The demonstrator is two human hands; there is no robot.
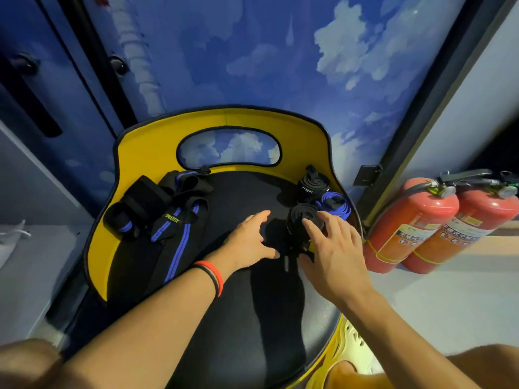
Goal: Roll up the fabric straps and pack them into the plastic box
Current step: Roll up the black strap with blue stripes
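A black rolled strap (302, 220) stands on the black seat of a yellow chair (146, 155). My right hand (334, 248) is around the roll, fingers spread over its top and thumb curled at its near side. My left hand (250, 240) hovers just left of the roll, fingers loosely spread and holding nothing. Two more rolls sit behind, a black one (311, 183) and a blue one (335, 206). A pile of unrolled black straps with blue stripes (168, 209) lies on the seat's left side. No plastic box can be made out.
Two red fire extinguishers (415, 223) stand on the floor right of the chair. A blue wall with painted clouds rises behind the chair back. Pale perforated plastic (356, 338) shows at the seat's near right edge. Grey floor lies on both sides.
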